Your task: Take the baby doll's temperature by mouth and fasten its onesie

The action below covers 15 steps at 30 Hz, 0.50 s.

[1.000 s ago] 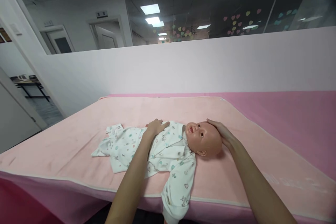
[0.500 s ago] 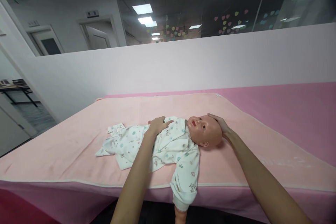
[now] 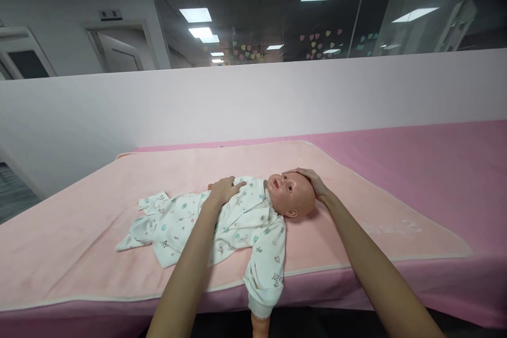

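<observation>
A baby doll lies on its back with its bald head to the right and its mouth open. It wears a white printed outfit, whose trouser legs lie flat at the left. My left hand rests on the doll's far side at the chest, fingers stretched out and thumb apart. My right hand lies flat along the top of the doll's head, fingers extended toward the forehead. The doll's near arm hangs over the front edge of the bed, its forearm bare below the sleeve.
Under the doll is a peach blanket with a pale border, spread over a pink sheet. A low white wall runs along the back, with glass above it. Heart stickers show on the glass.
The view has turned to the right, so the doll and hands appear further left. My right hand has slid further over the top of the doll's head, toward the forehead. My left hand stays on the chest.
</observation>
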Available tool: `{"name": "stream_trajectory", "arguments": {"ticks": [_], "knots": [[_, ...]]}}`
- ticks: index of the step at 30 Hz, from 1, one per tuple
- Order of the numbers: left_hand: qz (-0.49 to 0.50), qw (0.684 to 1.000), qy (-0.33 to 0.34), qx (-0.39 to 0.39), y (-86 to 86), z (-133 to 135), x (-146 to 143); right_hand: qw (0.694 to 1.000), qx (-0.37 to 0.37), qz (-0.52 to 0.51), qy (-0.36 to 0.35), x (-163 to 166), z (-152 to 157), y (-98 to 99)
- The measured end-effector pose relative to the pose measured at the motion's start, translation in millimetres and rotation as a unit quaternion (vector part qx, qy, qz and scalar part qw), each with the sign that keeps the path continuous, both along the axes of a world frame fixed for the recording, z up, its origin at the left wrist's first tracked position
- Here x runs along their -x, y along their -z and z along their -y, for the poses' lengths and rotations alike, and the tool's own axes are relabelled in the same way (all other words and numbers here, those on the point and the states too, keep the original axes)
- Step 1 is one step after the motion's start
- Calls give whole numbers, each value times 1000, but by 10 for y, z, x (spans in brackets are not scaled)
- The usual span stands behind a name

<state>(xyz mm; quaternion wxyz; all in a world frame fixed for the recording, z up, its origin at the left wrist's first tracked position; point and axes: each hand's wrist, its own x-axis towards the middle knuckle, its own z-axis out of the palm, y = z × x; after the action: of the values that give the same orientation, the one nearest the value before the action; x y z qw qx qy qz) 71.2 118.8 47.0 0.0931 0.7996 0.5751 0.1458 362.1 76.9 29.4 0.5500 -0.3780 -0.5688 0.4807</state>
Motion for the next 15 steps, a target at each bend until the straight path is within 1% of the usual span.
{"name": "stream_trajectory", "arguments": {"ticks": [1, 3, 5, 7, 8, 9, 11, 13, 15], "knots": [[27, 1000, 5, -9, -11, 0, 0, 1000, 2, -2, 8, 2, 7, -1], [133, 990, 23, -36, -49, 23, -8, 999, 32, -9, 12, 9, 21, 8], [267, 962, 44, -34, -105, 85, -34, 997, 77, -19, 9, 22, 32, 27], [357, 931, 73, 13, -160, 180, -84, 994, 104, -20, 15, 38, 38, 50], [369, 923, 96, 44, -178, 233, -117, 994, 109, -13, 19, 45, 37, 61], [360, 921, 127, 74, -187, 285, -152, 994, 111, -5, 23, 48, 32, 74], [302, 929, 186, 109, -176, 375, -220, 994, 108, -5, 27, 43, 8, 107], [235, 946, 202, 96, -137, 429, -276, 994, 101, -33, 33, 16, -38, 155], [193, 962, 184, 50, -92, 438, -314, 992, 99, -62, 51, -35, -98, 209]]}}
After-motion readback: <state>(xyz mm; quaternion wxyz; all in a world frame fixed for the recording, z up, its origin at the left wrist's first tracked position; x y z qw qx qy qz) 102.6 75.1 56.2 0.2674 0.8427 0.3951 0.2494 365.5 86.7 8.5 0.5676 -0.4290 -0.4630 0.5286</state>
